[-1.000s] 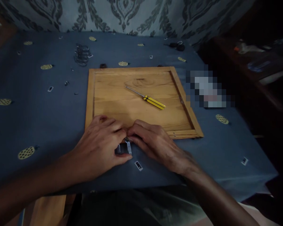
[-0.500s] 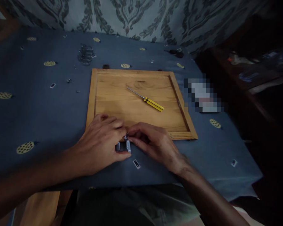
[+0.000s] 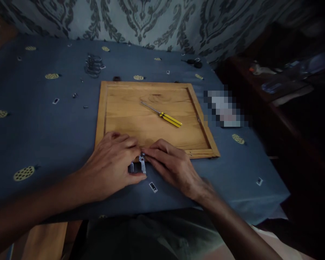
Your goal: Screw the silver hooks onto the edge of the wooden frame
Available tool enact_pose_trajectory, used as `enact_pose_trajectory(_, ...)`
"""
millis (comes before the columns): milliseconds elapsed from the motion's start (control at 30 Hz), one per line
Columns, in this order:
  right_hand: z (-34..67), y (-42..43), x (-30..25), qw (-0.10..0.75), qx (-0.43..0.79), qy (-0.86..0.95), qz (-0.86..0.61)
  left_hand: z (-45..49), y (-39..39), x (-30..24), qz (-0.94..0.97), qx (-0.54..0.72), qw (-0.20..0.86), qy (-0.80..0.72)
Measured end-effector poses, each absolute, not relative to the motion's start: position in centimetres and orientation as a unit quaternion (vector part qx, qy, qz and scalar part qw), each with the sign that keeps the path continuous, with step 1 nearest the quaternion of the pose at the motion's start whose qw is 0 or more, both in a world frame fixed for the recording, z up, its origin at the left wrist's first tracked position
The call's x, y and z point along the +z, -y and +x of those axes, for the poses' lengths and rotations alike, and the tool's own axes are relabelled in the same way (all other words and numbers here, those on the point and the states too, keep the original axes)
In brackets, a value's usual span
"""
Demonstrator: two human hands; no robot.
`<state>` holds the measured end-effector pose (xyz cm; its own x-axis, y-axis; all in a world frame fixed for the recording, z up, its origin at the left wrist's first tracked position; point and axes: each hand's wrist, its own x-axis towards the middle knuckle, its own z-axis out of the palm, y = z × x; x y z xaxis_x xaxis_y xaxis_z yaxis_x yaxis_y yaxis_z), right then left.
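A small silvery metal fitting [image 3: 142, 165] with two prongs lies against the near edge of a framed wooden panel [image 3: 151, 85]. My left hand [image 3: 111, 162] rests over that edge, its thumb below the fitting and its fingers on the wood, holding the fitting in place. From the other side my right hand [image 3: 169, 160] pinches at the top of the fitting. Whatever sits between its fingertips is too small to make out. On the panel lies a screwdriver [image 3: 165, 116] with a yellow and black handle, its tip pointing to the far left.
Several wire-like metal pieces [image 3: 93, 66] lie at the far left on the blue patterned tablecloth [image 3: 56, 133]. Nearer are small hardware [image 3: 75, 95] and a screw [image 3: 85, 107]. A black-handled tool [image 3: 195, 63] lies at the back, and a blurred-out object [image 3: 224, 108] right of the panel.
The view has shifted slightly, so the scene sits a little further left. My right fingertips have moved slightly at the fitting, and more of its top shows. Both hands stay at the panel's edge.
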<state>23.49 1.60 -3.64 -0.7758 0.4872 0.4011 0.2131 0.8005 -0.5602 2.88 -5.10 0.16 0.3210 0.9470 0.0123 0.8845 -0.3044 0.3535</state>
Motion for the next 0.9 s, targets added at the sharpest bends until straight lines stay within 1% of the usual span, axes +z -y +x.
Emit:
enact_pose_trajectory(200,23.72,-1.46,-3.28,0.28,0.242,0.913,-0.17,2.79,5.05,0.41,0.802,0.101,0.146,-0.57)
enact_pose_trajectory(367,23.85,-1.23,-3.33,0.271,0.147,0.938,-0.161,2.86,5.08,0.54,0.8,0.1,0.149,-0.573)
enact_pose_trajectory(467,23.74,-1.14,-3.45,0.273,0.125,0.941,-0.158,2.96,4.98,0.63,0.797,0.09,0.153,-0.577)
enact_pose_trajectory(567,23.69,-1.15,-3.55,0.279,0.147,0.933,-0.172,2.99,4.89,0.6,0.797,0.085,0.156,-0.577)
enact_pose_trajectory(900,23.33,-1.83,-3.84,0.3,0.281,0.895,-0.171,2.74,5.1,0.34,0.805,0.109,0.142,-0.566)
